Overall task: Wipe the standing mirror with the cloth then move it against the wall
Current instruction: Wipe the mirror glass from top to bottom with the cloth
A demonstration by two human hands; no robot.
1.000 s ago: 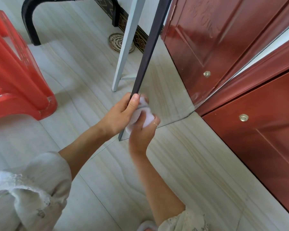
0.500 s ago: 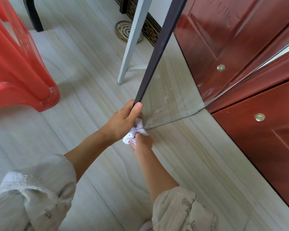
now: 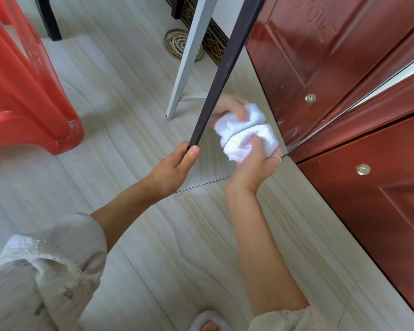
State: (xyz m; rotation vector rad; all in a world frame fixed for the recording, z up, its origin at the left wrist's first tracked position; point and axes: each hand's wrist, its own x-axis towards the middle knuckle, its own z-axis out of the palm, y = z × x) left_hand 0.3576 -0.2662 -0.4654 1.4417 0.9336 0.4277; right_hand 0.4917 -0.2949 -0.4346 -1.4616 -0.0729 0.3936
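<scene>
Pale wood-grain floor (image 3: 134,96), red plastic stool (image 3: 26,91) at left, dark red panelled doors (image 3: 368,211) at right

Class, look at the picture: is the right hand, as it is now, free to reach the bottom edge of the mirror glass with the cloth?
Probably yes. The right hand holds the cloth against the mirror just above its bottom edge, and nothing lies between. The left hand grips the dark frame off to the side.

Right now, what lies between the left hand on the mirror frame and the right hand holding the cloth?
Head view: only a strip of mirror glass separates left hand from right hand gripping the cloth.
</scene>
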